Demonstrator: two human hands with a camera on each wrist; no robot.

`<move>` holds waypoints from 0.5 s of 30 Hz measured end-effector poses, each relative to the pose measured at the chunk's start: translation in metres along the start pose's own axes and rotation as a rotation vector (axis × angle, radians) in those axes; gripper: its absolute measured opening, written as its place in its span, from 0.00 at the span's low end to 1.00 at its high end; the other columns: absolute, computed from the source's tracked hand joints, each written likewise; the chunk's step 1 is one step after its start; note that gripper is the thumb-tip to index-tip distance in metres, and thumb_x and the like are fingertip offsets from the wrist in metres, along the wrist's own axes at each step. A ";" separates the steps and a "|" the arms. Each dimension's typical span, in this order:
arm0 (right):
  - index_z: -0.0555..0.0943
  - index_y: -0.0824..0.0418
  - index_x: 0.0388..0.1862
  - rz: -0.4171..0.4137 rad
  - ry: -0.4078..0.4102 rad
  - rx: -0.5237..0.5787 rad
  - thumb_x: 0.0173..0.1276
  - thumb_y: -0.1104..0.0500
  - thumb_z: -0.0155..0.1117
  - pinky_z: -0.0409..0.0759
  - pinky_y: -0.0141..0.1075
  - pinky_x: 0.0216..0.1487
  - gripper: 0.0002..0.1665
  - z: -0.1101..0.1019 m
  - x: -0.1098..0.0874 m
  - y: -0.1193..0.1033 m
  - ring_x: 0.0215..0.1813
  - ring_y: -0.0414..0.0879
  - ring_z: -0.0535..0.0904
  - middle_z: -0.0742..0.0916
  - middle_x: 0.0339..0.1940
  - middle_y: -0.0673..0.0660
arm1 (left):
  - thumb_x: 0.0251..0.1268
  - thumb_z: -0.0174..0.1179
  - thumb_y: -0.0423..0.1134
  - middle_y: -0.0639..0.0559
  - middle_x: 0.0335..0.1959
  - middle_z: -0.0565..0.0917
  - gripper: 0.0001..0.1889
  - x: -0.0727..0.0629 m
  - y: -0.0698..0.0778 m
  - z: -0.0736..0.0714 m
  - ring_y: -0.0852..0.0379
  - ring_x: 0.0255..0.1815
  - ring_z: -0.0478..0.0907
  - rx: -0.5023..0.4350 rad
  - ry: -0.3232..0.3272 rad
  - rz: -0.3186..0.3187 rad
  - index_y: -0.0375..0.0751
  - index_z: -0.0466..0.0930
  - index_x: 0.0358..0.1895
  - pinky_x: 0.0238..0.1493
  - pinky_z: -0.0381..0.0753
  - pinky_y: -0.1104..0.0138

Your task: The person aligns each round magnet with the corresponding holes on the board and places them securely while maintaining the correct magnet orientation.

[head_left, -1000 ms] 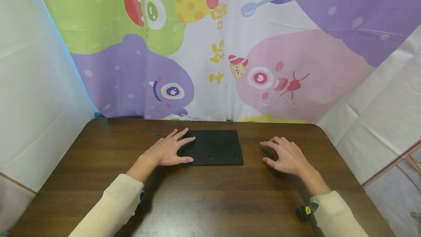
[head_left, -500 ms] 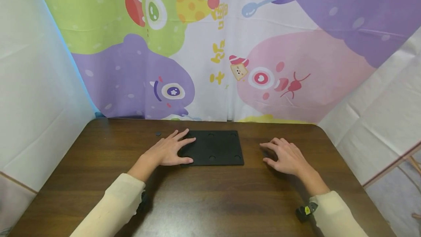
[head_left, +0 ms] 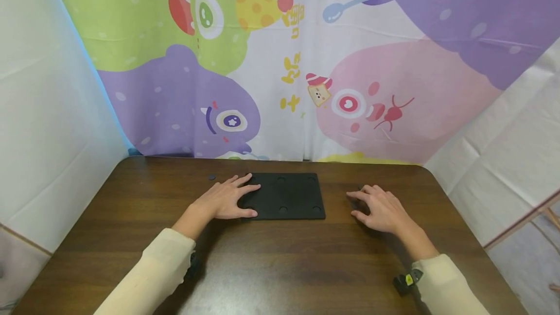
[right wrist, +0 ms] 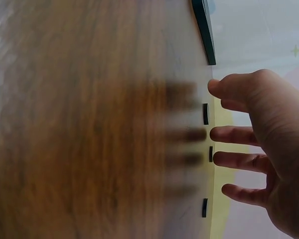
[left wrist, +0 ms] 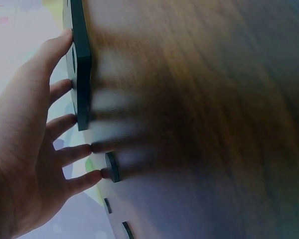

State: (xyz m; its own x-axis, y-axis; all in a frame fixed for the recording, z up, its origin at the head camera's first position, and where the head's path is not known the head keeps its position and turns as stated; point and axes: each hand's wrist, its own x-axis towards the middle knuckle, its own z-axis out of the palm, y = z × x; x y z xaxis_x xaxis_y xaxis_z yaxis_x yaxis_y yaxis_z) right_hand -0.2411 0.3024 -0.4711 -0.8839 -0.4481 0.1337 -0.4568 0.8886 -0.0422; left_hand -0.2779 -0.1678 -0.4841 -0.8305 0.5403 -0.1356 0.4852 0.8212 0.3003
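A flat black rectangular board (head_left: 288, 196) with round recesses lies near the back of the table. My left hand (head_left: 225, 201) spreads its fingers over the board's left end; in the left wrist view the thumb and two fingertips rest on the board (left wrist: 82, 64), and the little fingertip is right at a thick black disc (left wrist: 112, 167). My right hand (head_left: 379, 208) hovers low over the table, right of the board, fingers loosely bent and holding nothing. In the right wrist view, black discs (right wrist: 206, 113) stand near its fingertips, mostly hidden under the hand in the head view.
A small dark disc (head_left: 212, 177) lies left of the board, near the table's back edge. The brown wooden table (head_left: 280, 266) has rounded back corners. A cartoon-printed curtain (head_left: 284, 62) hangs right behind it, with white cloth walls (head_left: 507, 145) at both sides.
Both hands stay almost in place. The fingers of each have dipped slightly, and a bit of dark disc now shows beyond the right fingers. The head view has shifted a little.
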 end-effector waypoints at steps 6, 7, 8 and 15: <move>0.89 0.51 0.72 -0.002 -0.008 -0.001 0.75 0.47 0.78 0.87 0.56 0.45 0.29 0.002 0.000 0.002 0.60 0.63 0.87 0.91 0.63 0.64 | 0.73 0.66 0.74 0.43 0.95 0.58 0.47 -0.004 0.010 -0.009 0.26 0.94 0.57 -0.016 -0.013 -0.034 0.58 0.67 0.89 0.81 0.62 0.18; 0.89 0.51 0.72 -0.003 -0.008 0.001 0.75 0.47 0.78 0.87 0.55 0.44 0.29 0.002 0.000 0.002 0.59 0.63 0.87 0.91 0.63 0.64 | 0.70 0.64 0.79 0.44 0.95 0.58 0.49 0.000 0.004 -0.003 0.26 0.94 0.57 -0.019 0.001 -0.031 0.61 0.68 0.89 0.80 0.62 0.18; 0.89 0.51 0.72 -0.003 -0.008 0.000 0.75 0.47 0.78 0.86 0.54 0.43 0.29 0.002 0.000 0.002 0.58 0.62 0.87 0.91 0.62 0.64 | 0.69 0.65 0.79 0.44 0.95 0.59 0.49 0.001 0.003 -0.003 0.26 0.94 0.57 -0.020 0.003 -0.032 0.61 0.68 0.89 0.80 0.63 0.17; 0.90 0.54 0.69 -0.007 -0.008 0.011 0.74 0.48 0.79 0.82 0.44 0.36 0.27 0.003 0.001 0.002 0.51 0.56 0.86 0.90 0.55 0.59 | 0.64 0.65 0.83 0.45 0.95 0.61 0.51 0.010 -0.009 0.006 0.24 0.92 0.60 -0.027 0.016 -0.014 0.64 0.71 0.87 0.76 0.65 0.16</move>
State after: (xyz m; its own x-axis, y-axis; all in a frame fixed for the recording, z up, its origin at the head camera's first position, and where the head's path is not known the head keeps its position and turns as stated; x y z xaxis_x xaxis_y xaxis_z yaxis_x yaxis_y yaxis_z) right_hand -0.2432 0.3035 -0.4736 -0.8814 -0.4552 0.1260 -0.4641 0.8843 -0.0519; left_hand -0.2887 -0.1691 -0.4943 -0.8415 0.5255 -0.1253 0.4660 0.8234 0.3239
